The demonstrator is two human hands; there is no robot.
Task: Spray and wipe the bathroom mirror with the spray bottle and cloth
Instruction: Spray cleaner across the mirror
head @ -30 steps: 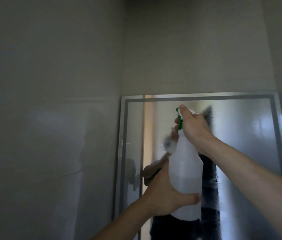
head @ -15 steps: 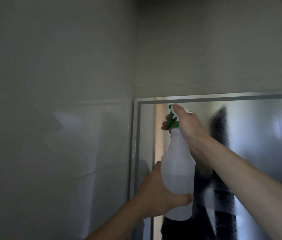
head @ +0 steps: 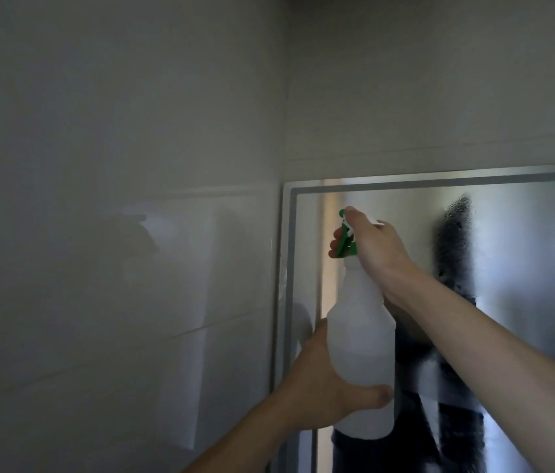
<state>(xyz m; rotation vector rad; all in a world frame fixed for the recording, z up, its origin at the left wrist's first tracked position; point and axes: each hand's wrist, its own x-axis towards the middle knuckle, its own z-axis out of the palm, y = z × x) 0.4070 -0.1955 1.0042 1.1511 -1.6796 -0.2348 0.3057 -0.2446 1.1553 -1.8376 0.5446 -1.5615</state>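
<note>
A translucent white spray bottle (head: 359, 339) with a green trigger head is held upright close to the mirror (head: 521, 233). My left hand (head: 324, 387) grips the bottle's lower body. My right hand (head: 373, 245) wraps the green head, fingers on the trigger, nozzle facing the mirror's upper left corner. The mirror has a grey inner border and a silver frame. A wet patch with droplets shows on the glass to the right of my right hand. No cloth is in view.
A glossy tiled wall (head: 115, 268) runs along the left and meets the mirror's frame in the corner. More pale tile (head: 440, 80) covers the wall above the mirror.
The view has swung left, so the mirror sits further right in frame. Both hands and the bottle have shifted left toward the mirror's upper left corner, the grip unchanged.
</note>
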